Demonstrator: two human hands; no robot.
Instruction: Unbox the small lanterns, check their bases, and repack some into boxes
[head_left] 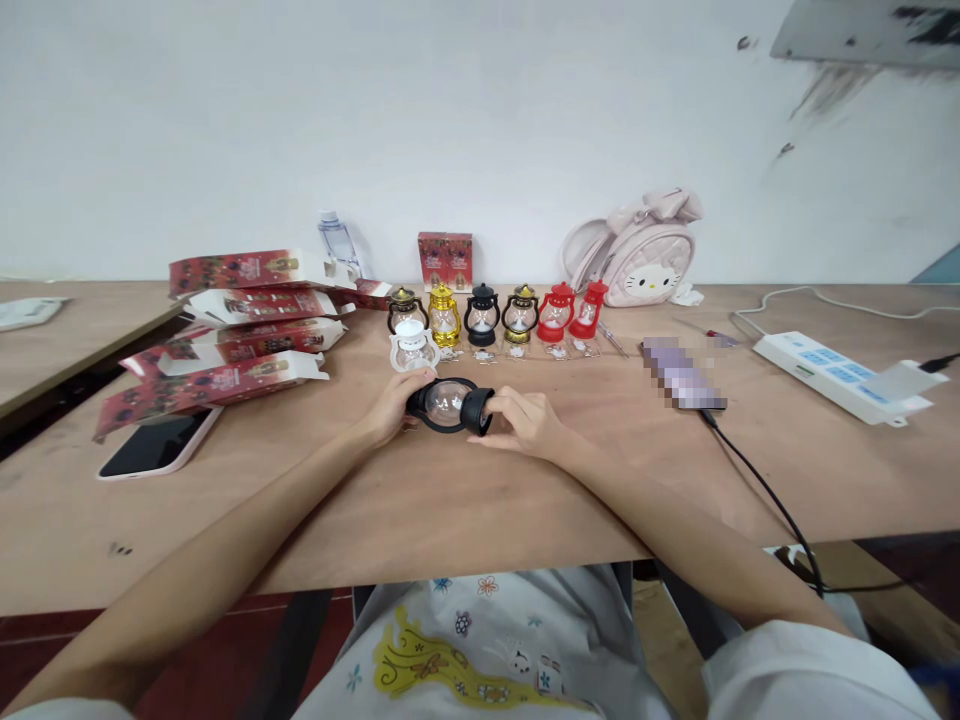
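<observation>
A small black toy lantern [450, 404] with a clear globe lies on its side on the wooden table [465, 500], held between both hands. My left hand [391, 407] grips its left end with curled fingers. My right hand [523, 421] pinches the black cap at its right end. Just behind stands a white lantern [413, 347], and beyond it a row of several little lanterns: gold [444, 316], black [481, 314], red [556, 311].
Flat red cartons [225, 340] are stacked at the left, with a phone [157, 444] face up beside them. A pink bag [637, 255], a red box [445, 261] and a bottle [336, 240] stand by the wall. A white power strip [832, 375] and a black cable [757, 480] lie at the right.
</observation>
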